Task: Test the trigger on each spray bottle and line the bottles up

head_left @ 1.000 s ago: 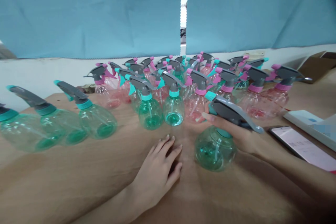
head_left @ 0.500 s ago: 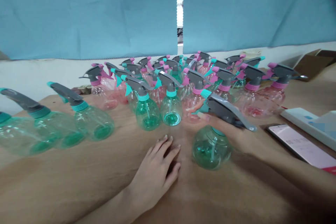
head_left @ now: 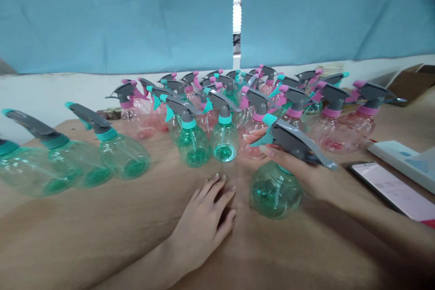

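Observation:
A green spray bottle (head_left: 275, 192) with a grey trigger head and teal nozzle stands at the right of centre. Around its neck, just under the head, my right hand (head_left: 306, 170) is closed; the grey lever reaches back over the hand. My left hand (head_left: 204, 217) rests on the tabletop to the left of that bottle, fingers loosely spread, holding nothing. Beyond the left hand stand two more green spray bottles, one clear green bottle (head_left: 194, 147) and one with a bright base (head_left: 224, 142).
Several pink and green spray bottles crowd the back of the wooden table (head_left: 136, 217), among them a pink bottle (head_left: 335, 131). A row of green bottles (head_left: 124, 156) stands at left. A phone (head_left: 397, 190), a white box (head_left: 404, 158) and a cardboard box (head_left: 411, 84) lie at right.
The whole view has shifted slightly, so things sit a little further right. Both hands and the held bottle look otherwise the same.

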`<control>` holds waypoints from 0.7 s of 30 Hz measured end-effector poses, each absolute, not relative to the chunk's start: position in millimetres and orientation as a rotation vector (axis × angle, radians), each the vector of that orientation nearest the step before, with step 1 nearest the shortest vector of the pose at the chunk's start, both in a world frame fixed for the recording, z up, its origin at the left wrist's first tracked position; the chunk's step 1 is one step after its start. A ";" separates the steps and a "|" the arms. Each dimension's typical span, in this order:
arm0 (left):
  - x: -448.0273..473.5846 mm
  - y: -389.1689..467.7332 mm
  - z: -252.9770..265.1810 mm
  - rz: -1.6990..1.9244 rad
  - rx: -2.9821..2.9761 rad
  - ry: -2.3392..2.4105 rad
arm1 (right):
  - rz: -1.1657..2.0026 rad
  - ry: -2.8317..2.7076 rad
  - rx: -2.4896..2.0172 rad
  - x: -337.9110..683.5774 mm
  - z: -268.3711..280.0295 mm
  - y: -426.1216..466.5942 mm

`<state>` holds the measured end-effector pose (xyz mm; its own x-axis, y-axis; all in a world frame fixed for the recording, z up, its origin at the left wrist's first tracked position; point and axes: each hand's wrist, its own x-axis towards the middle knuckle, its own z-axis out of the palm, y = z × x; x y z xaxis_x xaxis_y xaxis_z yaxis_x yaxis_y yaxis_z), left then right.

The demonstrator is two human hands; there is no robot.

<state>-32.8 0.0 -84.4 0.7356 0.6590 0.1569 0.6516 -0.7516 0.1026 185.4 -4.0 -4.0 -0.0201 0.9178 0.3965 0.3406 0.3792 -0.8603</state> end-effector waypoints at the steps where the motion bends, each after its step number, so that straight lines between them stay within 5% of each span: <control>1: -33.0 -0.1 -84.5 0.289 2.888 1.092 | 0.667 -1.580 -1.167 185.4 -3.0 -4.5; 21: -32.8 0.4 -83.9 0.257 2.906 1.103 | 0.670 -1.564 -1.146 193.7 -18.7 -1.7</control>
<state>-32.8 0.4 -83.9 0.7361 0.6610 0.1458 0.6572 -0.7495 0.0795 193.7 -1.7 -18.7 -0.0057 0.9125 0.4090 0.3331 0.3874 -0.8596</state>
